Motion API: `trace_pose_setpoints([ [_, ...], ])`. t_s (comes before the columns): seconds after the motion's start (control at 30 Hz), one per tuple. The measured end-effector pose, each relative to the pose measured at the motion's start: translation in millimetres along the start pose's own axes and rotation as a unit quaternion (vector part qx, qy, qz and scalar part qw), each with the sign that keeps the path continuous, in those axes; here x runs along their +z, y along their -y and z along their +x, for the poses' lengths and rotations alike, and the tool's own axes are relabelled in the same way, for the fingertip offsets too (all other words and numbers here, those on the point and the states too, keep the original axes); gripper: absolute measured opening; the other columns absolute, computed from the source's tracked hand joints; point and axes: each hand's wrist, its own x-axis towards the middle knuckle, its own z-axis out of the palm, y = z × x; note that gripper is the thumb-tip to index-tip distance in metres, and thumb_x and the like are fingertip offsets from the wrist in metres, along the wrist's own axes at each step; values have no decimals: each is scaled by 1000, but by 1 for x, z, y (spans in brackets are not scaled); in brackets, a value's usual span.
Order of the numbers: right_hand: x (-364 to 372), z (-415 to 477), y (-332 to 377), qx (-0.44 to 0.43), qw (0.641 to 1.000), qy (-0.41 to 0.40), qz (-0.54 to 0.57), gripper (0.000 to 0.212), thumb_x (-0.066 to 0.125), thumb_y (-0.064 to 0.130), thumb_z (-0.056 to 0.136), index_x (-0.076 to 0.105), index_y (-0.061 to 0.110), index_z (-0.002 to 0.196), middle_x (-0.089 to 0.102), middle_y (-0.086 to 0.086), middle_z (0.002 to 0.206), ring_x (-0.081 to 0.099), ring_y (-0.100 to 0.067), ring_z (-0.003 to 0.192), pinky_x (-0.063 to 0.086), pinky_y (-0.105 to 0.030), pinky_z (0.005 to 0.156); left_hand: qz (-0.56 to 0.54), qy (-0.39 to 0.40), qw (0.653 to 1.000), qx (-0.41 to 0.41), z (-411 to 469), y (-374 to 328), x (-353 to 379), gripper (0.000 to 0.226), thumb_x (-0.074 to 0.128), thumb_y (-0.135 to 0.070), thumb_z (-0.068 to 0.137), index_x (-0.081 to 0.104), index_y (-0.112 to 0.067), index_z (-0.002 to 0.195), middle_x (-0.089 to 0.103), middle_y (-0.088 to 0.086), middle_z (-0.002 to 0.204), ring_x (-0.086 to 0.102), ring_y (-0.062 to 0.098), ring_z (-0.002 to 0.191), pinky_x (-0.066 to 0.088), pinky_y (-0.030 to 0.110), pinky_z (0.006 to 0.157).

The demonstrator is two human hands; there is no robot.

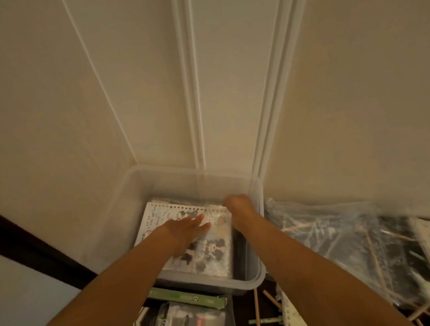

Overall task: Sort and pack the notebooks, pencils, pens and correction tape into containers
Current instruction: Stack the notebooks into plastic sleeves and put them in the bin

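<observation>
So the cartoon-cover notebook [211, 255] is lying flat in the clear bin [121, 218], right under the left hand [187, 231], whose fingers are straight, slightly spread and pressing the cover. Its long side runs roughly the way those fingers point. The right hand [238, 204] is curled at the far right corner, just past the left fingertips. It's too blurry to tell if it's pinching anything.

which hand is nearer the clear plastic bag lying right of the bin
Right. The right hand is inside the bin by its right wall, just across from the clear plastic bag; the left hand lies flat on the notebook, further left.
</observation>
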Motion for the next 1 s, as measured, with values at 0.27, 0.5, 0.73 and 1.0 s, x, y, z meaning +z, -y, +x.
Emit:
trace_pose_setpoints([
  [0.27,-51,-68,29,-101,984,90,-115,6,52,7,90,52,6,84,49,-7,78,53,-22,77,43,-33,73,-273,-169,940,-113,-39,-42,-46,67,39,-6,96,2,-19,150,14,10,156,27,27,138,31,37,110],
  [0.5,-155,-117,20,-216,961,-48,-164,27,51,9,87,58,0,111,61,-15,114,58,-29,109,48,-39,92,-474,-319,811,-123,-77,-126,-122,69,41,-4,94,1,-12,149,25,16,150,32,32,134,32,35,103],
  [0.73,-271,-122,-62,-181,954,-166,-171,20,51,5,86,54,3,67,50,-20,67,50,-28,61,41,-41,62,-625,-259,733,-68,-78,-254,-114,71,48,-15,94,4,-11,150,38,13,143,51,30,117,43,30,77],
  [1.0,-301,-60,-150,-126,965,-154,-169,51,53,25,92,38,-1,134,53,-16,124,54,-31,112,42,-33,81,-686,-221,674,-160,-20,-307,-38,72,43,-18,95,-5,-11,150,48,14,130,46,17,64,41,33,54],
])
